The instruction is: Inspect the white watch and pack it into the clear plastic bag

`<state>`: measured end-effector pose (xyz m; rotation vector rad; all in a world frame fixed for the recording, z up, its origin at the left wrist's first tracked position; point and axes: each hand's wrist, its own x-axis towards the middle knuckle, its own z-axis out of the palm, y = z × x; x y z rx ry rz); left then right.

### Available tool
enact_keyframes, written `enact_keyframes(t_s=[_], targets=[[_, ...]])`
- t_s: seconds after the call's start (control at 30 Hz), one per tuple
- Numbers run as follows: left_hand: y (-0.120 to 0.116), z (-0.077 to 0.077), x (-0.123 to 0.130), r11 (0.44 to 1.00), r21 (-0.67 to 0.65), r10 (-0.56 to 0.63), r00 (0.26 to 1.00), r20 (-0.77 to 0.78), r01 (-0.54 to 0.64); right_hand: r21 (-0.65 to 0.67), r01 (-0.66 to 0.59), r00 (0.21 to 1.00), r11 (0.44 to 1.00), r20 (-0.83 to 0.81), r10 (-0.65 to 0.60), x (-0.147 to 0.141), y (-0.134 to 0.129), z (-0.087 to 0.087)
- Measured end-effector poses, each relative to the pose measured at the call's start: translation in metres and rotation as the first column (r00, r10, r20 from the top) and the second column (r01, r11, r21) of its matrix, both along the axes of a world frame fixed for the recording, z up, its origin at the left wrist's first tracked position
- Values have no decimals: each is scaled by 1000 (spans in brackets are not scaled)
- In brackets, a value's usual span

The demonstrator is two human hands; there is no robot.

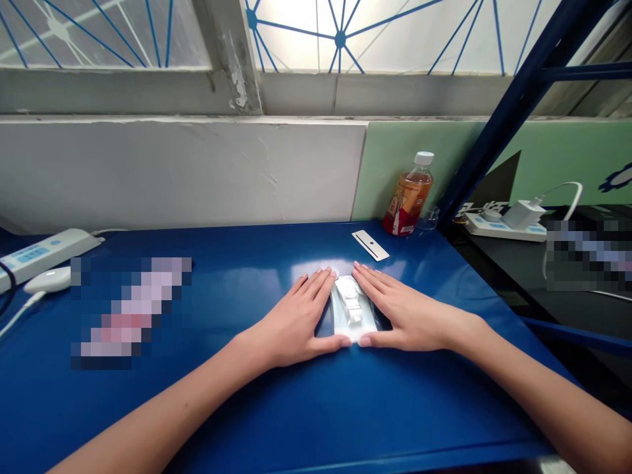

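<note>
A small packet [354, 316] in clear wrap lies flat on the blue table [247, 408]. Inside it is a white item with a rounded top and a banded, strap-like part; its exact kind I cannot make out. My left hand [301, 313] rests along the packet's left edge, fingers stretched out and thumb apart at the near corner. On the other side, my right hand [402, 309] lies flat in the same way, its thumb at the near right corner. Both hands touch or nearly touch the packet's edges, and neither grips it.
Beyond the hands lies a white card [370, 245] with a dark line. A drink bottle [409, 197] stands at the back right by a blue post [494, 141]. Left are a power strip [54, 253] and white cabled device [49, 280]. Another power strip [508, 227] sits far right.
</note>
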<state>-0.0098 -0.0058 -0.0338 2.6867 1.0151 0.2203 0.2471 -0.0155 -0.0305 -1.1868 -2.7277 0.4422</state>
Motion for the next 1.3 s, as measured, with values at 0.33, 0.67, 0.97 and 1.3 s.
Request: enact_keyframes(t_s=[0.33,0.67,0.97,1.3], targets=[[-2,1,2,999,21,49,997,-65,-48,-38,75,995,996,68,-73,-4,-1,5],[-1,-1,2,998,11,62,996,-69,-62,-22,19,1000,1000,-9,-19,7,5,5],[0,1,2,998,4,64,994,-88,-64,-39,36,999,999,6,-36,10,7,8],[0,0,2,998,5,57,994,-96,-57,-24,19,1000,1000,7,-18,9,8,9]])
